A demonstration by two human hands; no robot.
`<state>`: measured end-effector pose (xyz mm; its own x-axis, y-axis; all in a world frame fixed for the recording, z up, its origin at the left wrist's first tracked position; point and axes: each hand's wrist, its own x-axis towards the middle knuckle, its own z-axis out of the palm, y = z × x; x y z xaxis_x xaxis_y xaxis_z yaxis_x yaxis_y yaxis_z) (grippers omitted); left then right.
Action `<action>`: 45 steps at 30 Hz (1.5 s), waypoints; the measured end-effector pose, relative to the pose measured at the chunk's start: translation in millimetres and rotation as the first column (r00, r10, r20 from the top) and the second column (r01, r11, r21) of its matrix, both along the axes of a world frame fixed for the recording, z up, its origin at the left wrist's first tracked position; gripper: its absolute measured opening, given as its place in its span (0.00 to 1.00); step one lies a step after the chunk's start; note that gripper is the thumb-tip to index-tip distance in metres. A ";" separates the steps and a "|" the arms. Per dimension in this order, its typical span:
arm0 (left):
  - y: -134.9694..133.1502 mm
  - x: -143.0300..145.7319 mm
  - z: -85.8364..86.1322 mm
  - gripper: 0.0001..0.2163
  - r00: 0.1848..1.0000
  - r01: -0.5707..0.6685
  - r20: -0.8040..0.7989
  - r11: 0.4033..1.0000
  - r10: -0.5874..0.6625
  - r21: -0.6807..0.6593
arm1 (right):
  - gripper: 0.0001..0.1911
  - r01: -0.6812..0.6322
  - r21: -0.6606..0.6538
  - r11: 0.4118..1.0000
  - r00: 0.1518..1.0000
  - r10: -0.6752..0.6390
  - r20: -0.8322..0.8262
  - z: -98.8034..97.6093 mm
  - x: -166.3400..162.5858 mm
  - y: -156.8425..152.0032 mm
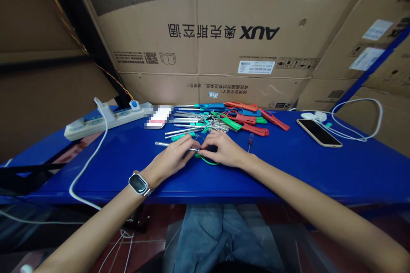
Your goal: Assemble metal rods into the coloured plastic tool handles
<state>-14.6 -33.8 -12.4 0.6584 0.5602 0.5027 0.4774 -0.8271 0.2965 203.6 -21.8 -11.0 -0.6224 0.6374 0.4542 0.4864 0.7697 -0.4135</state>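
My left hand [179, 152] is closed around a thin metal lighter tube [162, 144], which points left just above the blue table. At the tube's right end, my right hand [221, 147] pinches with thumb and forefinger; a small dark bit shows between the fingertips. Beneath the right hand lies a green lighter casing [209, 161], partly hidden. Just beyond both hands is a pile of metal lighter tubes [184, 131] with teal parts. Red lighter casings [254, 129], a bright green casing [228, 120] and a blue lighter handle [213, 106] lie around it.
A small screwdriver [250, 141] lies right of my right hand. Farther right are a phone [319, 132] and a coiled white cable [358, 137]. A power strip [105, 122] stands on the left. Large cardboard boxes [218, 4] wall off the table's back.
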 end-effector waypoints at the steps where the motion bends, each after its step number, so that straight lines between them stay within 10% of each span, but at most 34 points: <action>1: 0.1 -0.1 -0.3 0.05 1.000 -0.004 -0.008 1.000 0.004 0.005 | 0.06 0.001 -0.001 1.000 1.000 -0.001 0.002 -0.2 -0.4 0.0; 20: 3.3 -1.7 -2.6 0.08 0.999 -0.007 -0.046 1.000 0.009 0.028 | 0.11 -0.031 0.296 0.955 0.946 -0.067 0.316 6.1 -5.1 -8.8; 31: 0.7 -5.3 -4.3 0.13 0.990 0.056 -0.135 0.998 -0.050 0.041 | 0.11 0.102 -0.039 0.994 0.989 -0.098 0.109 5.5 15.9 -14.4; 45: 0.1 -4.5 -3.5 0.14 0.986 0.072 -0.149 0.997 -0.075 -0.023 | 0.08 0.097 -0.074 0.993 0.990 -0.089 0.109 0.9 21.9 -21.9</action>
<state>-19.2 -33.7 -15.9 0.7651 0.5155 0.3858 0.4559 -0.8568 0.2408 225.5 -43.7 -10.0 -0.6008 0.7258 0.3351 0.5984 0.6862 -0.4135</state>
